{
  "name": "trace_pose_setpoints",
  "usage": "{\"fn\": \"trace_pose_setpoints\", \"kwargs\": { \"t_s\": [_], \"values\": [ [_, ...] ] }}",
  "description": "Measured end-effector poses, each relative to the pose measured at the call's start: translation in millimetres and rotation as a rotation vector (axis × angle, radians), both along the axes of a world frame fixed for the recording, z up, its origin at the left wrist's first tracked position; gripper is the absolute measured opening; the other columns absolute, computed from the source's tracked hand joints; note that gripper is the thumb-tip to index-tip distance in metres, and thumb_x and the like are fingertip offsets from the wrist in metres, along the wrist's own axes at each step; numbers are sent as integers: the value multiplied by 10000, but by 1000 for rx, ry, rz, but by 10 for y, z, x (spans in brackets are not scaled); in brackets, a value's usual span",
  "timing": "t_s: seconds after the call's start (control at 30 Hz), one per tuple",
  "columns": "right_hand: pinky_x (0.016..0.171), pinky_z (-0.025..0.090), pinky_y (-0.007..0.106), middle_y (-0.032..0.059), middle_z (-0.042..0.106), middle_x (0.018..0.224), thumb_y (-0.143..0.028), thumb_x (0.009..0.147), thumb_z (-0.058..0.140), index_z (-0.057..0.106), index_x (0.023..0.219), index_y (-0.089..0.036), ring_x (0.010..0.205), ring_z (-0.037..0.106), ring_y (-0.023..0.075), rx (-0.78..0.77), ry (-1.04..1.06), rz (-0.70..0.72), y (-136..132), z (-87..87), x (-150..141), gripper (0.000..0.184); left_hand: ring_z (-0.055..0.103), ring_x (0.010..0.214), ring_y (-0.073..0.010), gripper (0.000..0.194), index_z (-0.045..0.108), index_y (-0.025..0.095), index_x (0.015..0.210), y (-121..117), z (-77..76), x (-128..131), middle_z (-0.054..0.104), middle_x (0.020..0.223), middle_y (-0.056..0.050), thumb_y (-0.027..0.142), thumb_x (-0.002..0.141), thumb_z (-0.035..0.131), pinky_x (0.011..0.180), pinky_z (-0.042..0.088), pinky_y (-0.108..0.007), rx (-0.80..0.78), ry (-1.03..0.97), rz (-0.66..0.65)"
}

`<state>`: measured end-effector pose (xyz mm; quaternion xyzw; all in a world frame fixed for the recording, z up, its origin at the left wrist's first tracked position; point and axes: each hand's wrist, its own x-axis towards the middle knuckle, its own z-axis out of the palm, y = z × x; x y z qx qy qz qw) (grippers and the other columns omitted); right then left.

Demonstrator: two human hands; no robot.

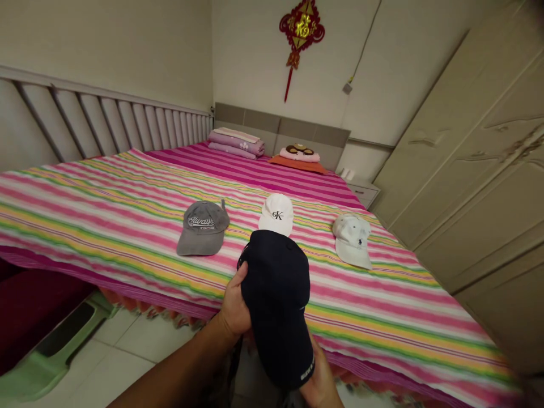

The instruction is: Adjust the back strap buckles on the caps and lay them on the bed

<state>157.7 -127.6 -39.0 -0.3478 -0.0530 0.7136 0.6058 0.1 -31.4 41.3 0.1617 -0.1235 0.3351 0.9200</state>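
I hold a dark navy cap point(278, 294) over the near edge of a bed with a striped pink, yellow and green sheet point(127, 221). My left hand point(235, 309) grips the cap's left side near the crown, thumb on top. My right hand point(322, 379) holds the brim from below, mostly hidden under it. Three more caps lie in a row on the sheet: a grey one point(203, 226) with lettering at left, a white one point(276, 214) with a black logo just beyond the navy cap, and a plain white one point(352, 239) at right.
Folded purple bedding point(236, 143) and a pink-and-orange pillow point(301, 157) lie at the headboard. A rail runs along the bed's far side. A tall cream wardrobe point(476, 170) stands at right, a small nightstand point(361, 190) beside it. A green plastic stool point(55, 351) sits on the tiled floor at lower left.
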Motion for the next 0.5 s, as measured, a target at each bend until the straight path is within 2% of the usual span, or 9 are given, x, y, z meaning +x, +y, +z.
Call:
{"fn": "trace_pose_setpoints", "kwargs": {
  "t_s": [0.1, 0.2, 0.37, 0.5],
  "values": [
    [873, 420, 399, 71, 701, 863, -428, 710, 610, 685, 822, -183, 856, 622, 216, 58, 32, 9, -105, -18, 151, 280, 425, 1175, -213, 602, 544, 112, 1156, 49, -69, 25, 562, 1170, -85, 492, 858, 186, 1053, 116, -346, -2, 3, -25],
    [905, 402, 380, 49, 697, 951, -291, 618, 715, 695, 862, -244, 908, 617, 220, 123, 9, -19, -213, 34, 285, 249, 429, 1169, -217, 584, 579, 125, 1115, 116, -110, 52, 596, 1124, -77, 498, 850, 216, 1044, 134, -343, -40, 41, -28],
    [921, 391, 371, 53, 651, 1073, -233, 662, 682, 642, 1006, -297, 986, 589, 227, 152, -105, 8, -288, 319, 492, 352, 496, 1083, -241, 597, 607, 132, 1063, 182, -230, 146, 650, 1006, -89, 565, 808, 285, 988, 228, -368, -140, 217, -49],
    [846, 455, 354, 78, 660, 1046, -221, 628, 714, 615, 1048, -266, 925, 616, 226, 155, -234, -45, -114, 472, 735, 433, 564, 917, -252, 691, 581, 150, 1062, 208, -422, 256, 645, 959, -104, 686, 717, 314, 862, 335, -402, -168, 330, -104]
  ]
}}
